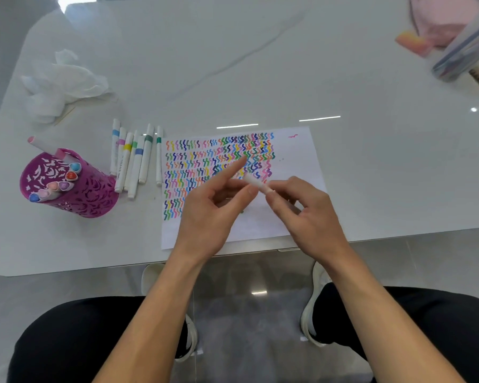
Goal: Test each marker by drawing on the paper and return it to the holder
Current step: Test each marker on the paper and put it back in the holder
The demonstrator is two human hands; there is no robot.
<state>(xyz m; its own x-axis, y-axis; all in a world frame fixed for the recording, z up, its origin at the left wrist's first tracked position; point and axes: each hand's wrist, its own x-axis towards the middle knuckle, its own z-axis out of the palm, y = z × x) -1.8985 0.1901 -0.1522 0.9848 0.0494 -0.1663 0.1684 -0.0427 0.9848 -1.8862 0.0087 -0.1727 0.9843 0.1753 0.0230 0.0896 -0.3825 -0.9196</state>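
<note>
Marker (256, 183) is hovering over the paper (291, 153), left hand (210, 214) pinching one end and right hand (307, 217) pinching the other, likely working its cap; the holder (94, 197) is standing on the worktop (260, 78), well left.

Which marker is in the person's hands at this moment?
The white marker pinched between left hand and right hand above the paper; the others lie in a row beside it or stand in the purple holder.

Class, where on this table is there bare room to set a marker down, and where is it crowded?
Bare: the table right of the paper, and beyond its far edge. Crowded: loose markers between holder and paper.
</note>
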